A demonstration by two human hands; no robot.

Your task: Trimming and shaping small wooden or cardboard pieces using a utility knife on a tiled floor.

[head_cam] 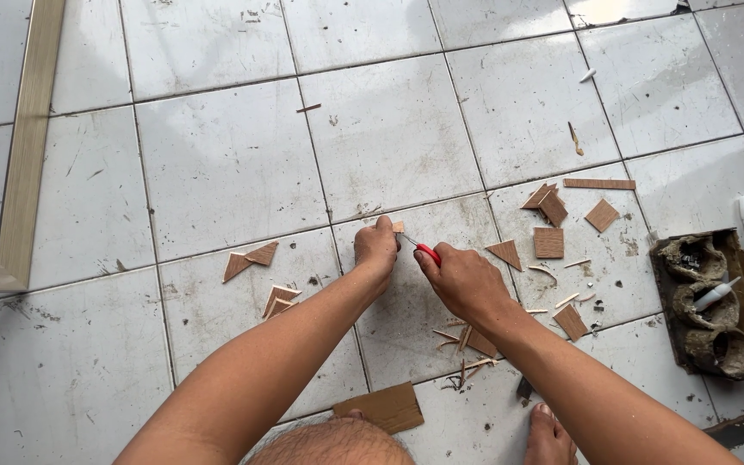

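My left hand [376, 247] pinches a small piece of wood [399, 227] against the white tiled floor. Close beside it, my right hand [465, 280] grips a red-handled cutter [424, 251], its blade pointed at that small piece. Both forearms reach forward from the bottom of the view. Thin wood slivers [462, 340] lie under my right wrist.
Cut brown wood triangles and squares are scattered left [250, 258] and right [549, 243]. A wooden frame [26, 146] lies far left. A dirty tray [712, 301] with a white tube stands right. A cardboard piece [382, 407], my knee and a foot [549, 437] are at the bottom.
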